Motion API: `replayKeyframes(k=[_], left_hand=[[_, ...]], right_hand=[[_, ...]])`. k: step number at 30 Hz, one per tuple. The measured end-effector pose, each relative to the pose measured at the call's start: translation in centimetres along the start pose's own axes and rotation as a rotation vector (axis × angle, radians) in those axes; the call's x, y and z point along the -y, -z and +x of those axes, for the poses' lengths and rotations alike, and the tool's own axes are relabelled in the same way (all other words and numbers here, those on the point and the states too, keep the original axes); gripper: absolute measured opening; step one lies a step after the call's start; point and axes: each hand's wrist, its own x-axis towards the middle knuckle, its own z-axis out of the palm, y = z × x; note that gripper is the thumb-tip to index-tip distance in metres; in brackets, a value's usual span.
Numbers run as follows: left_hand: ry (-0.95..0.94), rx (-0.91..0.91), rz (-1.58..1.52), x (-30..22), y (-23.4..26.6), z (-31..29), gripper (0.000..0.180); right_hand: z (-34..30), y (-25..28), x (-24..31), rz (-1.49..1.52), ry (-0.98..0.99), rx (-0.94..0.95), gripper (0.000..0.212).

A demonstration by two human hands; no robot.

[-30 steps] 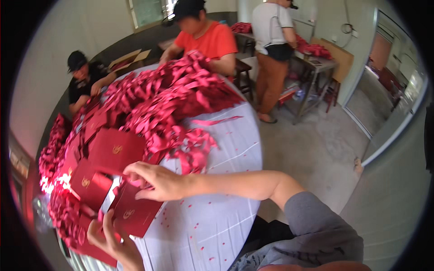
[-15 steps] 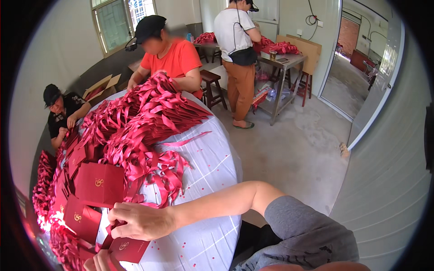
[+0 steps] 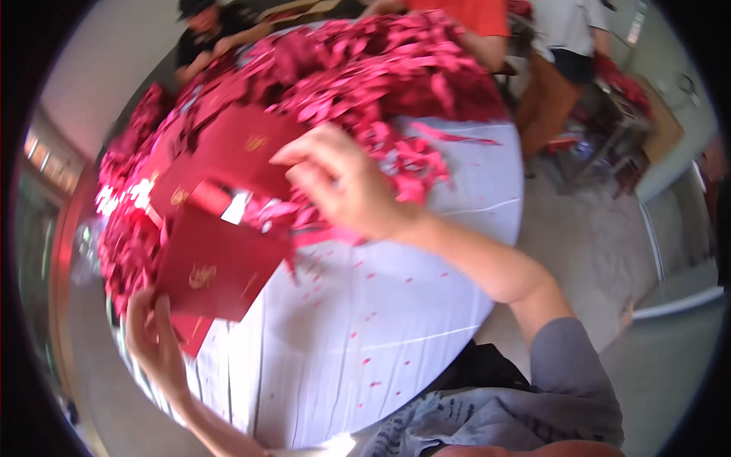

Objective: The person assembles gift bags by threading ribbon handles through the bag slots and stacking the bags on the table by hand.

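My left hand (image 3: 152, 335), at the lower left, is closed on the near corner of a dark red gift bag (image 3: 221, 263) with a gold emblem. This bag is tilted above the white-covered table. A strip of ribbon (image 3: 290, 259) shows at its right edge. Another red piece (image 3: 193, 329) shows below it, close to my fingers. My right hand (image 3: 339, 179) hovers over the ribbons, its fingers curled but a little apart. Its fingertips overlap the edge of a second red bag (image 3: 240, 152); whether they touch it I cannot tell. Motion blurs both hands slightly.
A large heap of red bags and ribbons (image 3: 381, 72) covers the table's far side. Small red specks lie on the white tablecloth (image 3: 426, 305). People in black (image 3: 221, 38), red (image 3: 480, 19) and white (image 3: 567, 27) are beyond the table. A side table (image 3: 620, 114) stands at far right.
The head view has shifted, so the table sits further right. A red bag is now raised in my left hand. My right hand has moved away from my left, over the ribbons.
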Motion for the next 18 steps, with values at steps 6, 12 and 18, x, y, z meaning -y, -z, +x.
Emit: replayKeyframes(k=[6, 12, 18], left_hand=[[0.124, -0.155, -0.010, 0.9, -0.1, -0.3, 0.012], [0.100, -0.386, -0.089, 0.8, 0.1, -0.1, 0.012], [0.034, -0.437, 0.015, 0.3, -0.9, 0.0, 0.012]], right_hand=[[-2.0, -0.9, -2.4, -0.123, -0.019, 0.459, 0.008], [-4.4, -3.1, -1.5, -0.279, 0.141, 0.679, 0.026], [-5.3, -3.8, -2.5, -0.315, 0.203, 0.747, 0.021]])
